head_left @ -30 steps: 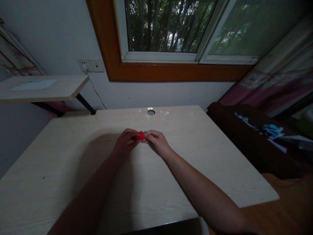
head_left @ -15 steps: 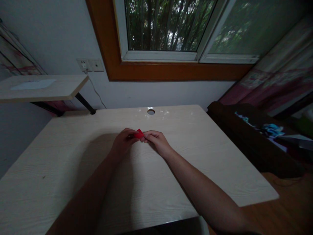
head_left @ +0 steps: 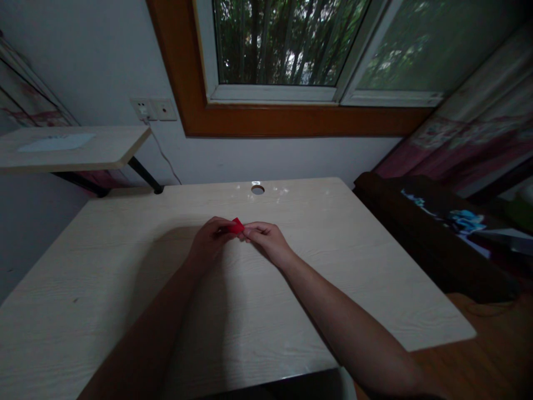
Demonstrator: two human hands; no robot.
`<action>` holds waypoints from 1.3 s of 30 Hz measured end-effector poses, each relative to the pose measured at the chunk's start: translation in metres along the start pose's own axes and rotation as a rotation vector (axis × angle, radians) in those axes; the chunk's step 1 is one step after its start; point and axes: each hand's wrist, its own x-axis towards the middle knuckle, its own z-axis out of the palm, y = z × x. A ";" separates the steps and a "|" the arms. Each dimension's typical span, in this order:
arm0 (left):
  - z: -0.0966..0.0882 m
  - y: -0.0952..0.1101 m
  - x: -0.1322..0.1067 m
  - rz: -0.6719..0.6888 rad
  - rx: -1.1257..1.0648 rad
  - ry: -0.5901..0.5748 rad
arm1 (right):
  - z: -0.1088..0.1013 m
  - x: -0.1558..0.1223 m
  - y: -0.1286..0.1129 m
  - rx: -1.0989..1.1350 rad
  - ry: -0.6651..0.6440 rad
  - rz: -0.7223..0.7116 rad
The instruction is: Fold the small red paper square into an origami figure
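Both my hands meet over the middle of a pale wooden table (head_left: 104, 261). Between them is a small red piece (head_left: 236, 226), perhaps folded paper; most of it is hidden by my fingers. My left hand (head_left: 210, 241) is closed, pinching the piece's left side. My right hand (head_left: 266, 241) is closed too, its fingertips pinching the right side. The hands rest low, at or just above the tabletop.
A round cable hole (head_left: 257, 189) sits near the table's far edge. A raised side shelf (head_left: 75, 147) with a white sheet stands at the left, and wall sockets (head_left: 153, 109) sit below a window. A dark wooden bed frame (head_left: 420, 233) borders the table's right side.
The red piece has tilted and shifted slightly up and left between my fingertips. Both hands stay in nearly the same spot.
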 end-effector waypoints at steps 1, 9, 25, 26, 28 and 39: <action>0.000 0.001 0.000 0.003 -0.002 0.004 | 0.000 0.000 0.000 -0.006 0.005 0.003; 0.000 -0.004 0.000 0.017 0.024 -0.001 | 0.001 0.001 0.001 -0.021 0.024 -0.011; 0.003 0.002 -0.001 0.014 0.076 -0.004 | 0.001 0.002 0.003 -0.067 0.075 -0.007; 0.003 0.002 -0.001 0.010 0.072 -0.004 | 0.001 0.001 0.003 -0.075 0.083 -0.006; 0.003 0.001 -0.002 0.007 0.065 -0.005 | 0.002 0.001 0.002 -0.084 0.085 -0.004; 0.006 0.000 -0.004 0.008 0.049 -0.020 | 0.001 0.002 0.006 -0.057 0.101 -0.008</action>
